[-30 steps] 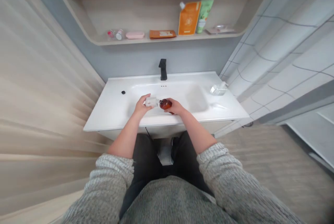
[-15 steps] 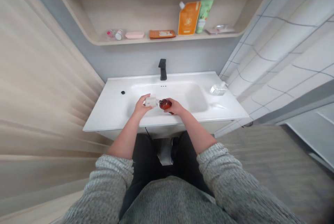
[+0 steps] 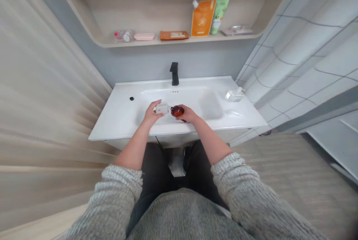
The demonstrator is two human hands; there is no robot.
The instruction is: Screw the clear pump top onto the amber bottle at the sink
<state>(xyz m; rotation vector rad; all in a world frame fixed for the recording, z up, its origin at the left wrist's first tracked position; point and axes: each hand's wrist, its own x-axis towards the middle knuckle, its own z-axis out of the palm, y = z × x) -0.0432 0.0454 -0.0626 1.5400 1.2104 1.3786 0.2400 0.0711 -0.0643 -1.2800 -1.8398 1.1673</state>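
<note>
two small openings, little room for error

the left hand (image 3: 151, 113) is grasping a clear bottle (image 3: 162, 109) by its sides, while the right hand (image 3: 187, 114) is wrapping around an amber bottle (image 3: 177, 111). both bottles are hovering over the near part of the white basin (image 3: 213, 103), the clear one's neck pointing right and the amber one's mouth facing left toward it. the openings are sitting so close that i am not able to tell whether they are touching, or whether any liquid is passing between them.

the likeliest trouble, as i am judging it, is misalignment: if either wrist is wavering, liquid could be dribbling past the narrow neck and wetting the skin. a wet grip could then be sliding on the clear bottle's smooth sides, and a dropped bottle could be striking the hard basin. too steep a tilt could be causing a gush. drips falling toward the near edge could be reaching the counter (image 3: 110, 120) instead of the basin. the black faucet (image 3: 175, 74) is standing at the far side and a clear pump bottle (image 3: 234, 95) is resting at the right, so neither is crowding the hands.
</note>
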